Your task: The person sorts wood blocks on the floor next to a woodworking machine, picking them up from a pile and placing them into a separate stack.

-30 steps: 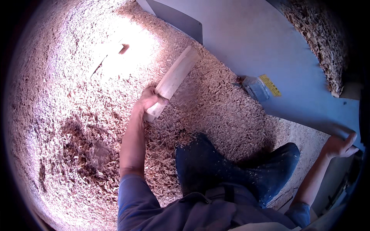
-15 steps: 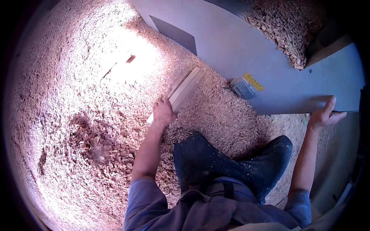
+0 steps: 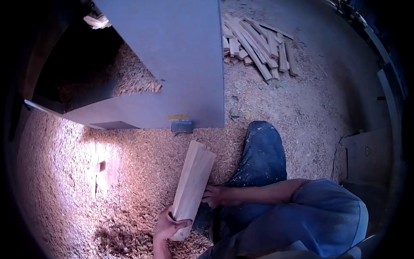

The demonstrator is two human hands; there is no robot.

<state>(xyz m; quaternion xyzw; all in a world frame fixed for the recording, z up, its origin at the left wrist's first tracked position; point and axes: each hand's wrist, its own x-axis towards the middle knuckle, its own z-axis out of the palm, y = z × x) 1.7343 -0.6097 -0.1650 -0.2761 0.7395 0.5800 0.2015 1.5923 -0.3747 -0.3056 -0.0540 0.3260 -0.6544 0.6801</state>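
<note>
At the left, a small, pale wooden offcut with a dark end (image 3: 102, 166) lies in a glaring patch of light on the bed of tan wood chips (image 3: 142, 172), untouched by either hand. Toward the middle, near side, the left hand (image 3: 167, 224) is partly closed around the near end of a long, pale, squared length of wood (image 3: 193, 190), with its thumb across the upper face. That wood slants away over the chips; whether it is one stepped piece or two laid together, I cannot tell. The right hand (image 3: 217, 196) is half open, its curled fingers at the wood's right edge; whether they press on it is not clear. Beyond stands a large, blue-grey metal housing (image 3: 181, 52). Far right of it lies a loose heap of similar pale wooden lengths (image 3: 258, 41), well apart from both hands. I judge the handling midway: the wood is in the left hand's grasp but not set down on the heap, and the offcut at left is not gathered.
</note>
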